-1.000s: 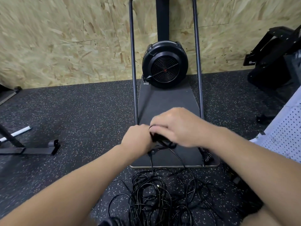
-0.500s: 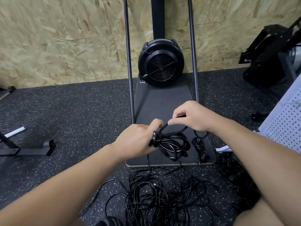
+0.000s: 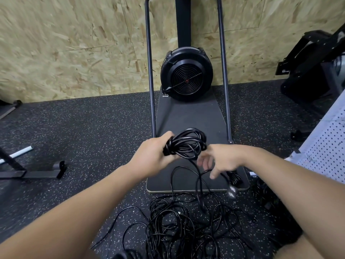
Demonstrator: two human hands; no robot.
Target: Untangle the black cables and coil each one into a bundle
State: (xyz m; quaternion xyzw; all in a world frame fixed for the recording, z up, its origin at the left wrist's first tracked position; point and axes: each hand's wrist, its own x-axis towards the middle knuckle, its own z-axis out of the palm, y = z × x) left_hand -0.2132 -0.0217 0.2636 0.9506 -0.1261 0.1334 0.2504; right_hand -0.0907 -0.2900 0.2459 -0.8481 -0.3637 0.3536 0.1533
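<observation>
Right hand [image 3: 221,161] has dropped, blurred, seemingly loose-fingered; left hand [image 3: 155,156] grips the coiled cable [image 3: 186,144].

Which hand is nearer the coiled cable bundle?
Left. The left hand grips the coiled cable bundle at its left end; the right hand is just below and right of it, blurred, fingers spread.
</observation>
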